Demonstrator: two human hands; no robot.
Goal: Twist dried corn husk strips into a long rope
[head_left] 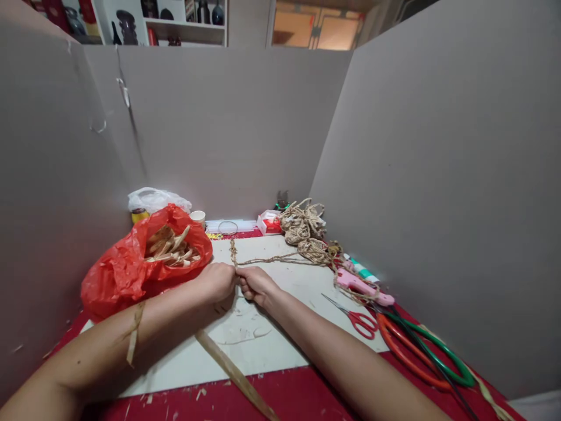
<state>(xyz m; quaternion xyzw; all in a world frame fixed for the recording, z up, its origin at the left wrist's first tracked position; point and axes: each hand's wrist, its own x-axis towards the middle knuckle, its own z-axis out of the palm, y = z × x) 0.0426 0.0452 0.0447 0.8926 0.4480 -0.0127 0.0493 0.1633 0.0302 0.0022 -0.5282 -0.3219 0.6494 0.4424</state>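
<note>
My left hand (218,285) is closed at the lower end of a short braided cord (233,250) of tan plant fibre, which stretches away from me over the white board (289,327). Pressed against it, my right hand (258,285) pinches the same spot with thumb and fingers. From beneath the left hand a flat, dried husk strip (232,371) runs toward the table's front edge. Thin twine (272,259) reaches from the braid to coiled bundles of twine (302,225) at the back right. What lies inside the fingers is mostly hidden.
At left, a red plastic bag (118,275) holds dried husks (170,248). Red-handled scissors (362,321), a pink glue gun (362,286) and large loop-handled shears (412,356) lie at right. Grey panels (219,128) enclose the red table (302,394). A white cup (198,218) stands behind.
</note>
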